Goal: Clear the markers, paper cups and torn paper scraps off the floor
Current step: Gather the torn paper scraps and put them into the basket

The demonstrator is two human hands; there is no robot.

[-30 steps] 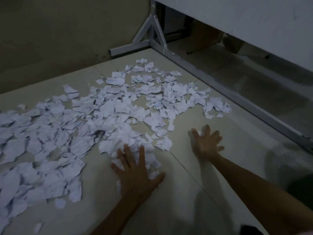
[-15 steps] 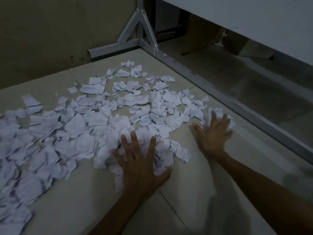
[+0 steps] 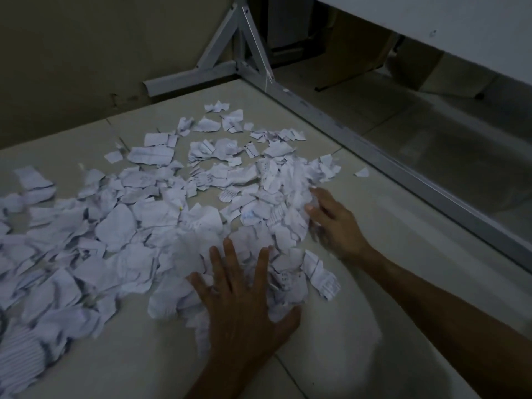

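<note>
Scraps: torn paper scraps (image 3: 161, 220), thin, white and crinkled with ragged edges, some ruled or printed, lie spread in a wide drift over the floor (image 3: 359, 341).
Left hand: my left hand (image 3: 244, 300) lies flat on the near edge of the heap, fingers (image 3: 230, 260) straight and splayed, pressing the paper, gripping nothing.
Right hand: my right hand (image 3: 336, 223) is at the pile's right edge, fingers loosely bent against crumpled scraps; slightly blurred.
Floor: smooth pale tile with thin joints.
Frame: a grey metal frame (image 3: 247, 50) of angled bars stands at the far corner, well beyond the scraps.
</note>
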